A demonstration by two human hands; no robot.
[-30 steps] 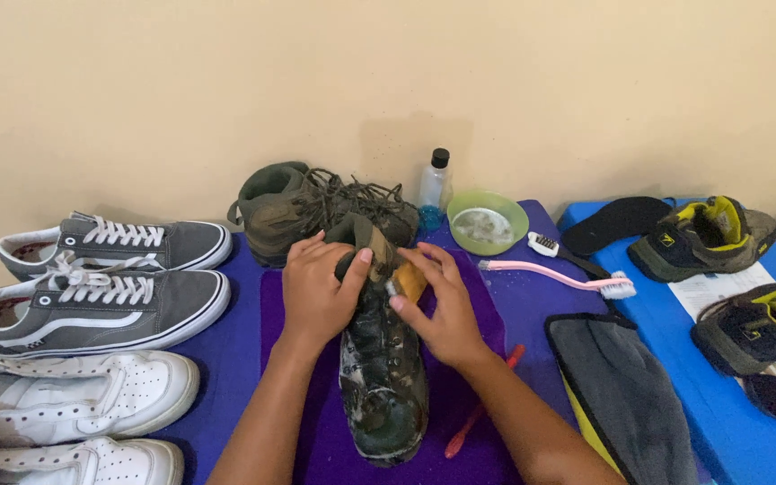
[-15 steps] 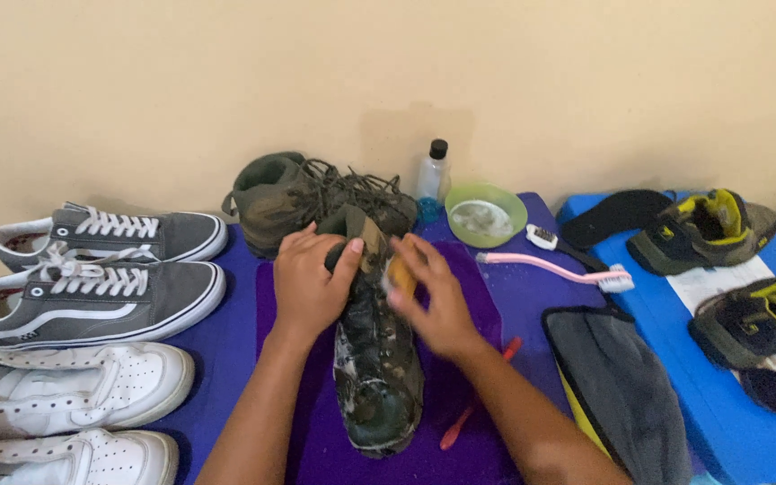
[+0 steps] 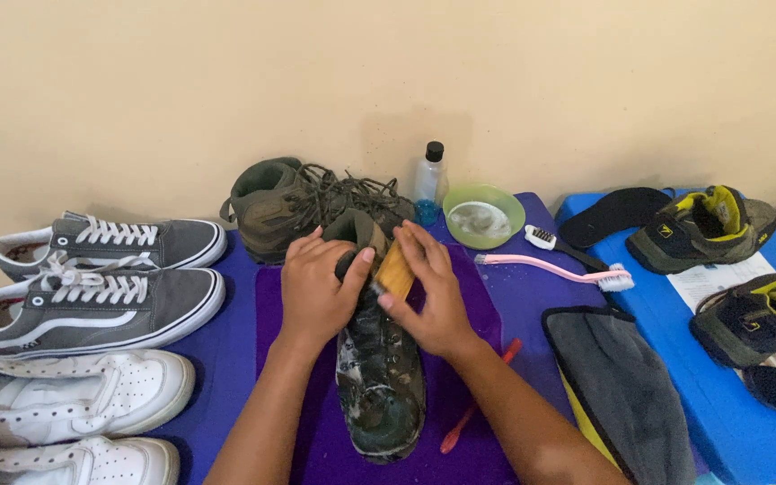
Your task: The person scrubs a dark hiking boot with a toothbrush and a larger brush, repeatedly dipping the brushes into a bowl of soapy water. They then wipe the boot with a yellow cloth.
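Far left: two white sneakers (image 3: 65,404) at the bottom edge, lying side by side. Above them two grey sneakers (image 3: 101,301) with white laces, toes pointing right. All sit on the blue-purple surface (image 3: 235,359) against a beige wall.

Centre: purple mat (image 3: 460,413) on the surface, a camouflage boot (image 3: 379,377) lying on it, toe toward the camera. Left hand (image 3: 316,292) grips the boot's ankle area, fingers curled over the top, thumb near the tongue. Right hand (image 3: 433,296) is closed around a wooden-backed brush (image 3: 397,269), pressing it against the boot's upper just beside the left hand. A red-orange stick-like tool (image 3: 478,409) lies on the mat to the right of the boot, partly under the right forearm. Behind the hands, a second olive boot (image 3: 289,202) lies on its side with loose laces.

Right of centre: clear bottle with black cap (image 3: 430,180), then a green bowl (image 3: 484,216) with whitish contents. A pink long-handled brush (image 3: 554,268) lies near the bowl. A grey cloth (image 3: 621,386) is folded near the front edge.

Far right: blue mat (image 3: 720,422) carrying a black insole (image 3: 621,211) and dark shoes with yellow trim (image 3: 702,224).
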